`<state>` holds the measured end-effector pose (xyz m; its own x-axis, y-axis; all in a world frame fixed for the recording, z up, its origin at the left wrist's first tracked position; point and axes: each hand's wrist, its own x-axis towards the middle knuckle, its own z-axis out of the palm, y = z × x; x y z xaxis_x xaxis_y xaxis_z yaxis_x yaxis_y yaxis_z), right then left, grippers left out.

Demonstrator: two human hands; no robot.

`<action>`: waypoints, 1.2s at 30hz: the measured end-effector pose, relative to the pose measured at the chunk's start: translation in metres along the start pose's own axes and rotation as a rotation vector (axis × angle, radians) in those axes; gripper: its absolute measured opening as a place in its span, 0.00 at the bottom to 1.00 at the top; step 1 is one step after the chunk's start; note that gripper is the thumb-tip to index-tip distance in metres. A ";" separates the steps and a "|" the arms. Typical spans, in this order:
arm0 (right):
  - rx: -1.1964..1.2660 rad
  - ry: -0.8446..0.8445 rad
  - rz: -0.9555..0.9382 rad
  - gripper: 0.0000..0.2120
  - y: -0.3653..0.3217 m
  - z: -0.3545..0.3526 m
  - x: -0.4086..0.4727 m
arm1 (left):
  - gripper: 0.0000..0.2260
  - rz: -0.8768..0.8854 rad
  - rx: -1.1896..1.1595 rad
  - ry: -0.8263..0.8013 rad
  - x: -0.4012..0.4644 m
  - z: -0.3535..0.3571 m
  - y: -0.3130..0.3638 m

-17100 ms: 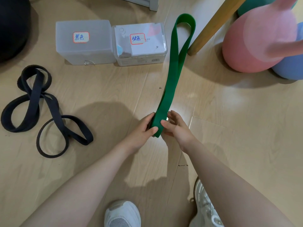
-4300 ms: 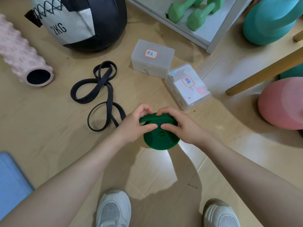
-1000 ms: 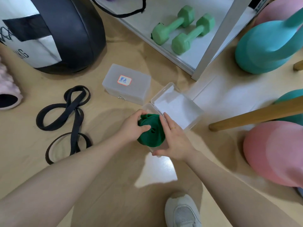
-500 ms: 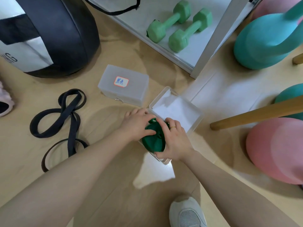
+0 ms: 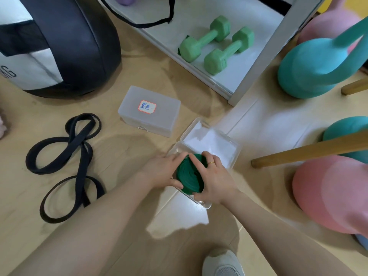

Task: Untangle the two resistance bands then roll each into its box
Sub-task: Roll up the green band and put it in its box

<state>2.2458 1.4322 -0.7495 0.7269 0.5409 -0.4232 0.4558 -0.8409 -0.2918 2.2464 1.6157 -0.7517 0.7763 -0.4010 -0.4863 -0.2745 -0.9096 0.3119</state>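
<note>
A rolled green resistance band [image 5: 190, 177] is held over an open clear plastic box [image 5: 205, 204] on a wooden floor [image 5: 123, 154]. The roll is gripped by both hands: the left hand [image 5: 159, 172] has its fingers curled around the roll's left edge, and the right hand [image 5: 215, 176], with a ring on one finger, is curled over its top and right side. The roll appears to be partly inside the box, though its underside is hidden. The box's hinged lid [image 5: 211, 142] lies open just beyond the roll. Just left of the lid, a closed clear box [image 5: 149, 111] with a handwritten label is seen. Well to the left of the open box, a black resistance band [image 5: 65, 166] lies twisted in loops on the floor. Beyond the closed box, two green dumbbells [image 5: 217, 44] rest on a white shelf [image 5: 175, 42].
</note>
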 end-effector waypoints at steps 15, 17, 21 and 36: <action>-0.405 0.081 -0.057 0.45 0.009 0.014 0.000 | 0.39 0.051 0.332 0.209 -0.004 0.027 -0.003; -0.356 0.091 -0.053 0.45 0.011 0.017 0.000 | 0.45 0.119 0.314 0.242 -0.002 0.025 -0.003; -0.331 0.052 -0.036 0.49 0.008 0.019 0.002 | 0.48 0.097 0.159 0.082 0.001 0.020 0.003; -0.379 -0.069 -0.077 0.37 0.007 0.008 0.007 | 0.46 -0.028 0.147 0.043 0.018 0.020 0.012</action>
<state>2.2503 1.4307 -0.7613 0.6528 0.5914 -0.4733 0.6743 -0.7384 0.0074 2.2459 1.5953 -0.7734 0.8072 -0.3735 -0.4570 -0.3304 -0.9276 0.1745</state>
